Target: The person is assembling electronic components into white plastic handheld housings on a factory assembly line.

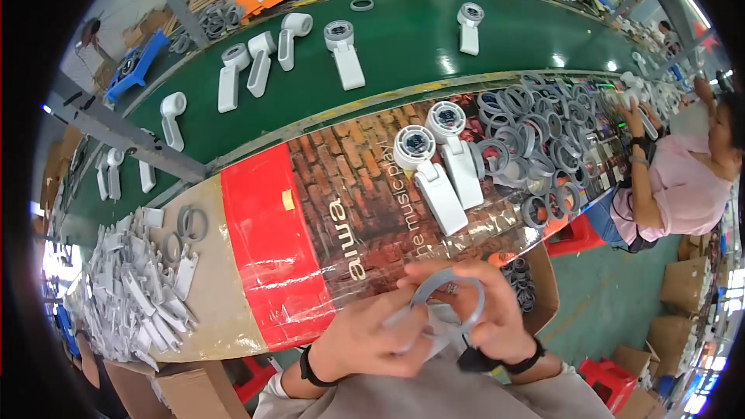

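Note:
Close to my body, in front of the table's near edge, both hands hold a grey plastic ring. My left hand is closed with its fingers pinched at the ring's left side; whether a smaller piece is also in them I cannot make out. My right hand curls round the ring's right side, thumb below and fingers behind. Beyond my hands, two white handheld fan bodies lie side by side on the table, their round heads showing dark insides. A large heap of grey rings lies right of them.
A green conveyor belt runs behind the table, carrying several white fan bodies. White plastic strips are piled at left, beside a few loose rings. A cardboard box of rings stands below right. A person in pink works at right.

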`<state>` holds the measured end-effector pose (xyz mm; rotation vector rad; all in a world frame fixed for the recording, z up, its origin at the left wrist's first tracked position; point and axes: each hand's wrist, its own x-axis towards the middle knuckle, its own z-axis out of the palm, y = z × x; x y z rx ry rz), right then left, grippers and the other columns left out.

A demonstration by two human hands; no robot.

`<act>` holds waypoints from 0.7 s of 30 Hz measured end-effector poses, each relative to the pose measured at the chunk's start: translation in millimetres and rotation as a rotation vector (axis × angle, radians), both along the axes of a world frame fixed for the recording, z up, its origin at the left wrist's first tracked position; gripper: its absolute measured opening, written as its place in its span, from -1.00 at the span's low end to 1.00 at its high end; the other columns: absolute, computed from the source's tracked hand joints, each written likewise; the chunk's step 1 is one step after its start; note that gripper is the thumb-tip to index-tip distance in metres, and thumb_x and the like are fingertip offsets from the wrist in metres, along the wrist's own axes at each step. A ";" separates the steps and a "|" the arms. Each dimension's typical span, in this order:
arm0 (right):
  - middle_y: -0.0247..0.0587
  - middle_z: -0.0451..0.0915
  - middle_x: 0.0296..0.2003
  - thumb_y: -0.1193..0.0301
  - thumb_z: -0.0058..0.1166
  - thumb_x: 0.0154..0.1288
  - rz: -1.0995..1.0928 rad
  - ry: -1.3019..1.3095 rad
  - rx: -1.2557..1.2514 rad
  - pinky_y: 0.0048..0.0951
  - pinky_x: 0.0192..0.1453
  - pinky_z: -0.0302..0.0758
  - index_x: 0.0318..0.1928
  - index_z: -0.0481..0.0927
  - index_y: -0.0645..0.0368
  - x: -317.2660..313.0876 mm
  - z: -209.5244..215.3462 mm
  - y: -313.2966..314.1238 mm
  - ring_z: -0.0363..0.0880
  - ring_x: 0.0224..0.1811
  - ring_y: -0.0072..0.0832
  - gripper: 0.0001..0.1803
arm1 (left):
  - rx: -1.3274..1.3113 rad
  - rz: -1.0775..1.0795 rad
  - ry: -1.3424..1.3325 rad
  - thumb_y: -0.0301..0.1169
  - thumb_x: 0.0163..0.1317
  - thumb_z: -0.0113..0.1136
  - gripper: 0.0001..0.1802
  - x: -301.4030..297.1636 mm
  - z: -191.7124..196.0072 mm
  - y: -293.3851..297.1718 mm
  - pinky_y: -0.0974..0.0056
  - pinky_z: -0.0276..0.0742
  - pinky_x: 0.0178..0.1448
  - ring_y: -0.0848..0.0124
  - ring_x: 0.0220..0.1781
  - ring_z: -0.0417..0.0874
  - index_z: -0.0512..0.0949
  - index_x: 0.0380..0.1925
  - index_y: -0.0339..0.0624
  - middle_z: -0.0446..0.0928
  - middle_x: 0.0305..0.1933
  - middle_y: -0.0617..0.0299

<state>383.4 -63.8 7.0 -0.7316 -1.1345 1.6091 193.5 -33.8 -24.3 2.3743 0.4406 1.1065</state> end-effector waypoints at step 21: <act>0.33 0.16 0.21 0.50 0.44 -0.15 -0.184 -0.321 0.555 -0.02 0.07 0.48 0.07 0.32 0.02 -51.3 -19.5 -17.2 0.42 0.10 0.21 -0.27 | -1.000 0.318 -0.511 -0.50 -0.28 0.52 -0.08 -39.4 -4.0 -35.0 0.18 0.34 0.22 0.25 0.21 0.37 0.18 0.12 -0.24 0.23 0.19 -0.02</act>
